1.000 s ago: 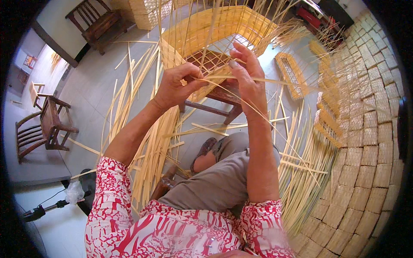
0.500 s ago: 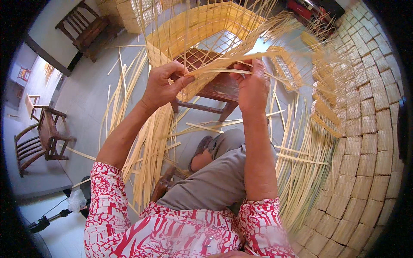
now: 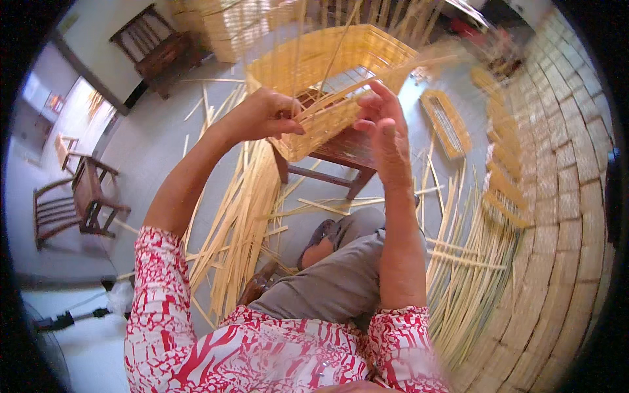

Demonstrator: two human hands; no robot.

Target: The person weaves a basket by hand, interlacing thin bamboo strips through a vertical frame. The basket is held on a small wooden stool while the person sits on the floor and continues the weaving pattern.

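A half-woven yellow basket of flat bamboo strips rests on a dark wooden stool, its loose uprights standing up all around. At the basket's near-left side my left hand is closed, thumb and fingers pinching a thin bamboo strip beside the woven wall. This strip slants up to the right along the near rim. To its right my right hand is raised with fingers spread and slightly bent, close to the strip and the near wall. Nothing shows gripped in it. The uprights are smeared by motion.
Long loose strips lie on the floor at left, and another bundle at right. A finished-looking oblong woven piece lies beyond the stool. Stacked woven pieces line the right side. Wooden chairs stand at left.
My right hand has let go of the strip and its fingers have spread. The strip now lies lower against the basket's near side. My left hand keeps its pinch; the whole view has shifted.
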